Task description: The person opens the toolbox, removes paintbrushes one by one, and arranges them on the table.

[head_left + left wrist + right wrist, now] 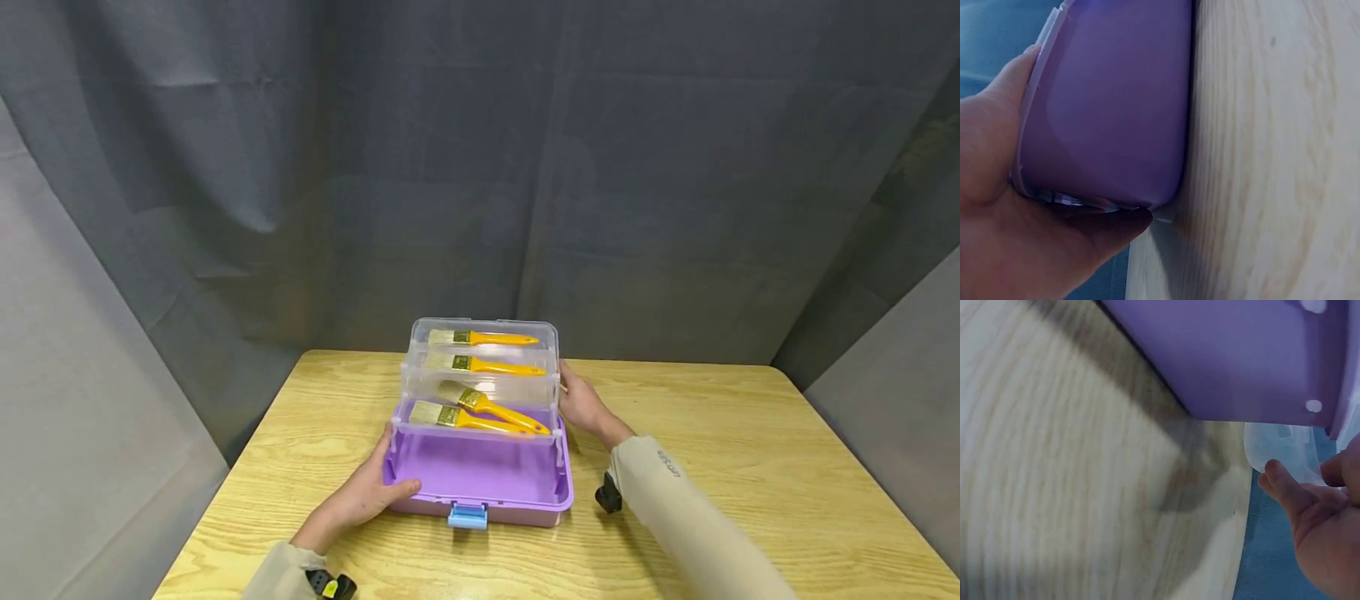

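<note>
- A purple storage box (480,471) is standing open on the wood-grain desk (697,467), with its light-blue latch (467,516) facing the person.
- The left hand (367,492) is gripping the box's front left corner; its thumb is lying over the front rim while its fingers (1122,226) are bending round the left side.
- The right hand (585,404) is holding the right edge of the clear plastic lid (1280,450) at the back, its fingers (1285,486) closing in a narrow pinch.
- Four yellow-handled paintbrushes (495,423) are lying across the clear tiered trays (536,389) over the box's rear part, bristles pointing left.
- A dark curtain (442,167) is hanging behind the desk.
</note>
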`<state>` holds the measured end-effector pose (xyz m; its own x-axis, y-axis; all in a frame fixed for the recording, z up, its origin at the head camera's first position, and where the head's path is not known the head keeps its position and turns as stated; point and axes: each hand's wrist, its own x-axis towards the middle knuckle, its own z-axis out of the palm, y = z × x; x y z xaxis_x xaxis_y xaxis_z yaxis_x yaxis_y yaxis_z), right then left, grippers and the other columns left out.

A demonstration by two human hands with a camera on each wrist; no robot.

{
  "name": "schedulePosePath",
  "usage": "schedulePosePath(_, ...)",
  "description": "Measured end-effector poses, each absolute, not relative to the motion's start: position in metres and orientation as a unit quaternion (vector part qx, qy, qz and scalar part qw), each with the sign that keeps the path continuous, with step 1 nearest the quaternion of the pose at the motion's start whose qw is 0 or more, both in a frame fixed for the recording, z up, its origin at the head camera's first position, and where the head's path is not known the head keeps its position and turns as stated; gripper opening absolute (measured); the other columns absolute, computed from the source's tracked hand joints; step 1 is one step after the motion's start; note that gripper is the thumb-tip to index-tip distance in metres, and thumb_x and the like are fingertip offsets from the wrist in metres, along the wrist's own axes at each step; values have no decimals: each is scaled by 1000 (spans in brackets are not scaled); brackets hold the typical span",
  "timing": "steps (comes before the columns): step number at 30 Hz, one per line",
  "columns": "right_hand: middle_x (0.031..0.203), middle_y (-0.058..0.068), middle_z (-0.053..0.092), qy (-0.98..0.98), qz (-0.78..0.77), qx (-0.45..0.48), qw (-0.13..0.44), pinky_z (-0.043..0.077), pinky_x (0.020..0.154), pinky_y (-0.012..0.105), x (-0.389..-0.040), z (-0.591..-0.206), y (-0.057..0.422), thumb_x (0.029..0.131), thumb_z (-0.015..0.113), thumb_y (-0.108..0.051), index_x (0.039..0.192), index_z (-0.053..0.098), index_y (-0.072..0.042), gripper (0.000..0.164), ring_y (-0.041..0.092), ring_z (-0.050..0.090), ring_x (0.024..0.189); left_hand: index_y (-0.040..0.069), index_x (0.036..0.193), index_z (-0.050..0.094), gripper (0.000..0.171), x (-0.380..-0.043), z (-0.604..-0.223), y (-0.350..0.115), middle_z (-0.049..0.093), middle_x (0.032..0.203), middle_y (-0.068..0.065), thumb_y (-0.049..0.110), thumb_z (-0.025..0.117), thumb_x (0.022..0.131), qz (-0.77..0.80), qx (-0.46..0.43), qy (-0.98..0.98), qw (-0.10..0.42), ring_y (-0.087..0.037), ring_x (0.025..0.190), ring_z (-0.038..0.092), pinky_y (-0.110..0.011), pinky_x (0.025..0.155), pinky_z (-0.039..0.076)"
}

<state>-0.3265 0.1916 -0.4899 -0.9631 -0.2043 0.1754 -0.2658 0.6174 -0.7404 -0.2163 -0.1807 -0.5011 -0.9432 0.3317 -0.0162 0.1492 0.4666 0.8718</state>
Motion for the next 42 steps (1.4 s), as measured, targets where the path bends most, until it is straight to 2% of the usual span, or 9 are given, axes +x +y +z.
schedulePosePath(2, 139, 23, 44, -899, 421, 116, 21, 30, 107, 48, -326, -491, 191, 101, 44, -18, 149, 25, -4, 53, 36, 40, 129, 7, 151, -8, 106, -217, -501, -181, 2, 155, -23, 26, 72, 84, 497, 139, 851, 92, -41, 139, 12, -52, 111, 12)
schedulePosePath(5, 135, 24, 48, -899, 424, 112, 6, 36, 103, 47, -327, -493, 190, 102, 40, -17, 148, 25, 0, 51, 35, 46, 124, 7, 151, -8, 108, -217, -503, -181, 3, 154, -24, 29, 73, 83, 489, 127, 858, 94, -42, 138, 12, -53, 111, 12)
schedulePosePath(10, 128, 28, 53, -910, 402, 102, 12, 41, 99, 48, -325, -498, 189, 102, 39, -13, 144, 29, 6, 48, 37, 53, 117, 16, 152, -8, 109, -215, -506, -182, 5, 155, -22, 27, 75, 81, 499, 128, 852, 91, -42, 138, 15, -54, 110, 13)
schedulePosePath(18, 125, 27, 55, -925, 366, 98, 33, 38, 101, 49, -319, -503, 187, 102, 39, -14, 142, 34, 7, 46, 38, 51, 118, 13, 152, -6, 108, -210, -505, -184, 4, 155, -22, 27, 74, 82, 493, 130, 856, 87, -42, 138, 15, -54, 110, 13)
schedulePosePath(24, 129, 27, 52, -925, 368, 91, 22, 35, 103, 49, -315, -501, 186, 102, 38, -17, 143, 32, 7, 48, 38, 48, 121, 18, 153, -7, 107, -208, -502, -184, 3, 156, -20, 23, 74, 83, 506, 154, 845, 78, -43, 138, 14, -57, 109, 12)
schedulePosePath(29, 123, 29, 55, -933, 345, 99, 12, 39, 100, 50, -308, -493, 190, 100, 39, -16, 142, 32, 10, 49, 39, 52, 117, 16, 152, -6, 106, -207, -500, -184, 1, 156, -20, 24, 73, 83, 501, 146, 848, 87, -41, 139, 12, -54, 110, 11)
schedulePosePath(33, 107, 25, 65, -953, 276, 124, 34, 49, 87, 48, -299, -468, 194, 96, 44, -11, 126, 51, 12, 39, 35, 63, 97, 10, 152, -7, 106, -206, -499, -182, 1, 155, -21, 26, 73, 83, 489, 136, 857, 92, -39, 140, 10, -51, 111, 9)
schedulePosePath(36, 92, 16, 69, -959, 234, 149, 65, 53, 73, 43, -290, -442, 194, 92, 52, -10, 107, 65, 7, 26, 25, 64, 79, 10, 152, -7, 106, -207, -500, -182, 1, 155, -21, 25, 73, 84, 493, 143, 854, 89, -40, 139, 10, -52, 111, 9)
schedulePosePath(42, 77, -1, 67, -941, 226, 241, 74, 52, 63, 31, -274, -408, 184, 87, 64, -12, 94, 70, -2, 13, 10, 59, 67, 15, 152, -8, 105, -207, -498, -183, -1, 156, -18, 23, 72, 85, 504, 153, 845, 87, -41, 139, 9, -56, 110, 9)
